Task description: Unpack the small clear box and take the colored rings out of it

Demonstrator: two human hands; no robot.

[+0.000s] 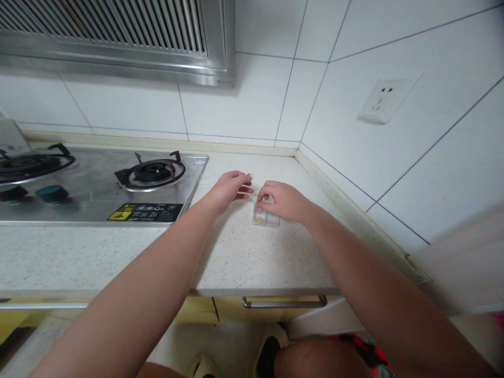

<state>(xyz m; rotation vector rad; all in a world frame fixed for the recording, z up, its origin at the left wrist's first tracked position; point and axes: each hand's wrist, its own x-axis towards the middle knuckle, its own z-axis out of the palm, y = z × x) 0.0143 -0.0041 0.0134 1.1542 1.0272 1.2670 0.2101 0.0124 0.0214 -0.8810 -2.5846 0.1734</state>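
Note:
My right hand (284, 201) rests on the speckled countertop (244, 252) with its fingers curled round a small clear plastic container (265, 219) that shows something yellowish inside. My left hand (231, 188) hovers just to the left of it, fingers bent and close together, with a small pale thing pinched at the fingertips (249, 177) that I cannot make out. The two hands are a few centimetres apart above the counter.
A steel gas hob (98, 194) with two burners and a blue knob fills the left of the counter. An extractor hood (118, 37) hangs above it. White tiled walls meet at a corner; a wall socket (384, 100) sits on the right. A drawer handle (284, 303) lies below.

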